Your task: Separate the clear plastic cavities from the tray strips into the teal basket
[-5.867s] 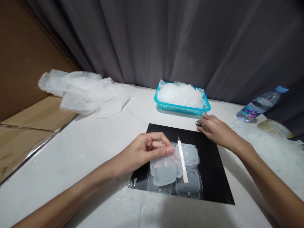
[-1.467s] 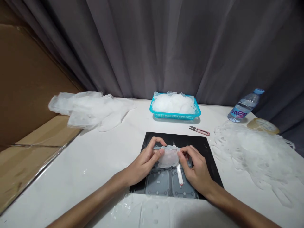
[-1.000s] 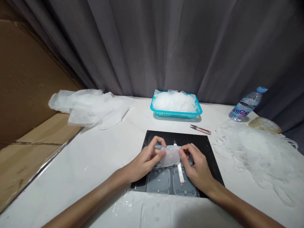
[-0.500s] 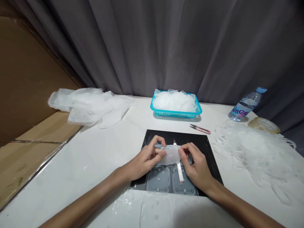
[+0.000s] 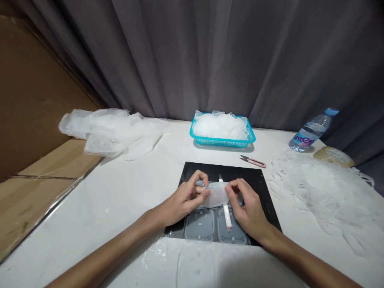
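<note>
Between my two hands a small translucent white sheet (image 5: 216, 197), thin and flexible-looking, is held just above a black mat (image 5: 255, 180). My left hand (image 5: 189, 198) pinches its left end with thumb and fingers. At the right end my right hand (image 5: 247, 206) grips it between thumb and forefinger. Beneath lies a clear moulded plastic sheet (image 5: 200, 226) with rounded square shapes, reaching past the mat's front edge. A slim white-handled craft knife (image 5: 227, 218) rests under the held sheet, its pointed tip showing beyond it.
A turquoise basket (image 5: 222, 142) full of white translucent pieces stands at the back. Thread snips (image 5: 253, 161) lie beyond the mat. On the right are a heap of clear scraps (image 5: 324, 192), a water bottle (image 5: 312, 132) and a tape roll (image 5: 334, 156). White sheets (image 5: 117, 132) and cardboard (image 5: 45, 164) are left.
The held sheet has tilted slightly between my fingers. Both hands keep nearly the same place and grip.
</note>
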### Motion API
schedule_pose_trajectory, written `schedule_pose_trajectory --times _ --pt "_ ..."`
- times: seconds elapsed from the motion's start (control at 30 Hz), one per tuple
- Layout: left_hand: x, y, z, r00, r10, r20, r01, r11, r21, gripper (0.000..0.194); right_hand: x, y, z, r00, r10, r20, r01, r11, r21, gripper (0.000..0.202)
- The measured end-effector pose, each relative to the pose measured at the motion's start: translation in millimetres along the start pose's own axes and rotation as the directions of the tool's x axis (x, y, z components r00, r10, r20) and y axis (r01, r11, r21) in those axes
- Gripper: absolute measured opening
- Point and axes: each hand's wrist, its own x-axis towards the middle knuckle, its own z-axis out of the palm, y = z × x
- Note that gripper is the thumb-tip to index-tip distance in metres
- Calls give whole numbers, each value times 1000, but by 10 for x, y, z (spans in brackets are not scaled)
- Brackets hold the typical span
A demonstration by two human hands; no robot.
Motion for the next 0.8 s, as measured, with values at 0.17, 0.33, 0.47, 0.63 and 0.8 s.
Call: schedule_pose_trajectory --times 0.17,0.33,0.47,0.63,0.8 --pt "-14 34 -5 999 30 -37 -27 997 67 22 -22 -2 -5 994 -82 -77 81 997 -15 11" --pt "-46 62 8 993 79 -83 -59 974 217 16 -42 -17 -28 975 -154 -162 150 988 -36 13" --pt "-70 61 36 985 153 -80 -137 975 173 11 -33 -36 -39 959 -187 -212 175 982 -75 11" --pt "-98 52 62 975 216 -56 -207 969 139 7 -17 -45 -43 949 -211 -235 199 977 -75 13" --pt "-117 63 70 969 243 -42 -239 967 82 3 -32 -17 -34 931 -265 -251 245 963 -108 15"
